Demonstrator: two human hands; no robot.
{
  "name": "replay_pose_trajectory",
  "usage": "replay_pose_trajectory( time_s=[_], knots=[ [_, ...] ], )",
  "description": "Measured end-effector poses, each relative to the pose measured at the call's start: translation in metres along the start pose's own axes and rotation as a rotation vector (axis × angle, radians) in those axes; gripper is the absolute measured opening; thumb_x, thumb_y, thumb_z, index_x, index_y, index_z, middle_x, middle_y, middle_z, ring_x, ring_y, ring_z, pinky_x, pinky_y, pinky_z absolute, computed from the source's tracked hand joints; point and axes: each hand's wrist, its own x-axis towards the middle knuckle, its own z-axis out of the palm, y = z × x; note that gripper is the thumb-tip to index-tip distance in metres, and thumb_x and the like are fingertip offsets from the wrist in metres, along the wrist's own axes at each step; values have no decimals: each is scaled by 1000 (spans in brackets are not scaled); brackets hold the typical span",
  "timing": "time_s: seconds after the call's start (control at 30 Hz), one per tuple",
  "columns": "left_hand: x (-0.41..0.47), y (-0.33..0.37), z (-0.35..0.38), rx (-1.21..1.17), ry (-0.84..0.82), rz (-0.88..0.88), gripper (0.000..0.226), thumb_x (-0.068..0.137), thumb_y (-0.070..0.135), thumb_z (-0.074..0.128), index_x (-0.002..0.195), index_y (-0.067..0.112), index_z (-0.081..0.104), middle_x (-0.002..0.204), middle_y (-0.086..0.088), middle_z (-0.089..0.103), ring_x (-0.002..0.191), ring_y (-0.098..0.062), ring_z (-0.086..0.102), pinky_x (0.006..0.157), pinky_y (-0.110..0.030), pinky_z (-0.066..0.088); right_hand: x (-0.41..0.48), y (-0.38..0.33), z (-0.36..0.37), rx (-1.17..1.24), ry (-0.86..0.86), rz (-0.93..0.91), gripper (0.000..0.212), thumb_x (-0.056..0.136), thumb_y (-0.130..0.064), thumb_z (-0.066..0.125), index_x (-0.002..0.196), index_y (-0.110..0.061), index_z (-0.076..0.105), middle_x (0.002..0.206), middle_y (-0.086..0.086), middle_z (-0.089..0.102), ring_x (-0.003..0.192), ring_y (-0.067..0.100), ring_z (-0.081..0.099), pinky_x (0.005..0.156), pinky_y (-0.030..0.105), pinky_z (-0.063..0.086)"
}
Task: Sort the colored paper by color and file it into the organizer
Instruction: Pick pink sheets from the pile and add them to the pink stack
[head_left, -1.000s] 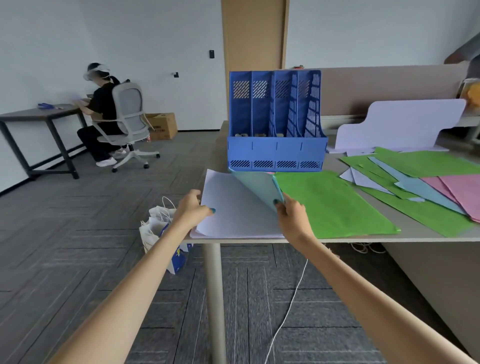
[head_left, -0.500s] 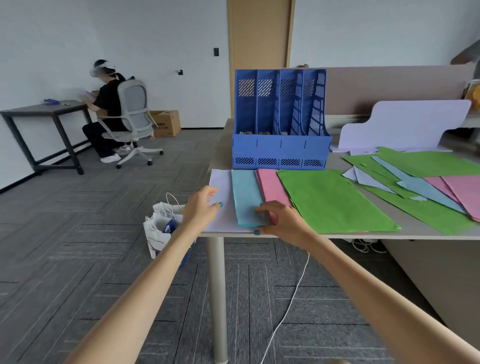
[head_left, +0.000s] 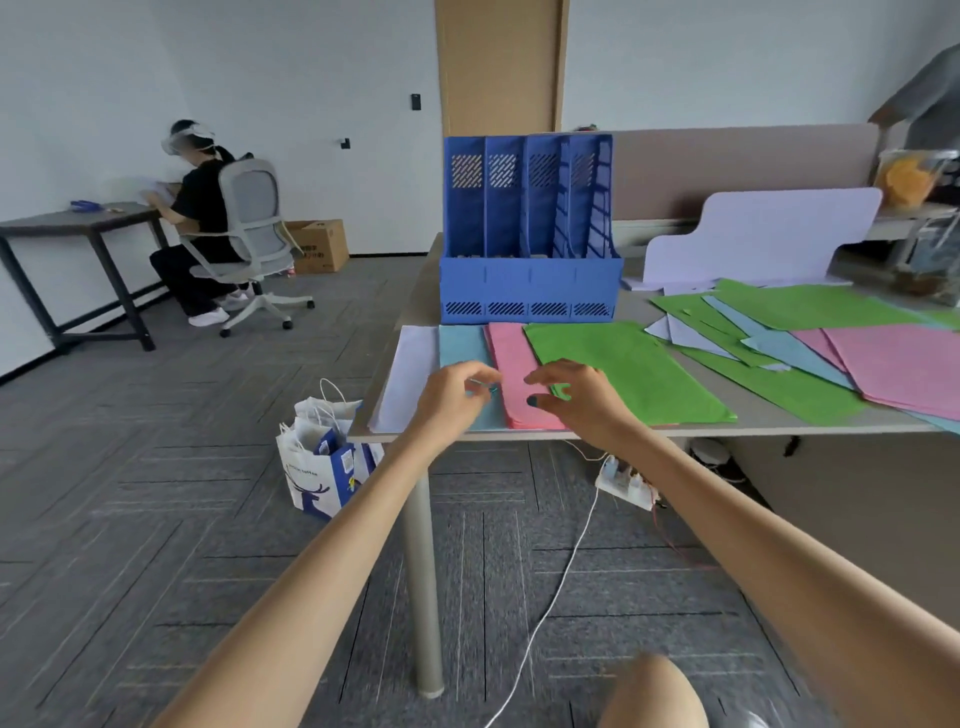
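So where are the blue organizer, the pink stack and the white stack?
blue organizer (head_left: 530, 283): head view, on its front wall.
pink stack (head_left: 511, 353): head view, on its bare upper part.
white stack (head_left: 410, 379): head view, on its middle.

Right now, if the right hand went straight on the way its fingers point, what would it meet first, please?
The right hand points leftward, low over the pink stack, so it would likely meet the left hand first. Depth is unclear; it may be brushing that stack now.
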Motion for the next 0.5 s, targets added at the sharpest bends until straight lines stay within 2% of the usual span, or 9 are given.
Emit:
replay_pose_trajectory(
  time_s=[0.13,0.23,0.33,0.5],
  knots=[
    [3,35,38,-51,-33,66,23,89,-2,59,106,10,69,106,2,68,96,-7,61,88,-15,49,-25,29,-46,-16,63,22,24,85,-10,68,109,-14,69,112,-1,68,98,9,62,91,32,50],
    [16,57,75,-43,-74,92,26,90,-4,56,109,9,67,108,3,67,96,-5,59,80,0,43,-38,61,-77,0,131,58,22,85,-5,65,106,-12,70,105,-2,70,92,7,63,90,29,51],
    [40,74,110,-31,-101,119,26,90,-2,55,109,12,67,111,3,67,99,-6,60,78,0,42,-34,102,-99,19,201,73,19,84,-1,62,98,-10,72,96,-1,72,86,9,64,87,29,51],
    [99,90,159,-32,-151,114,25,91,0,56,108,13,68,110,7,68,98,-1,60,78,2,41,2,174,-124,11,217,91,21,83,0,61,93,-13,73,84,-8,69,79,7,63,83,29,53]
  ],
)
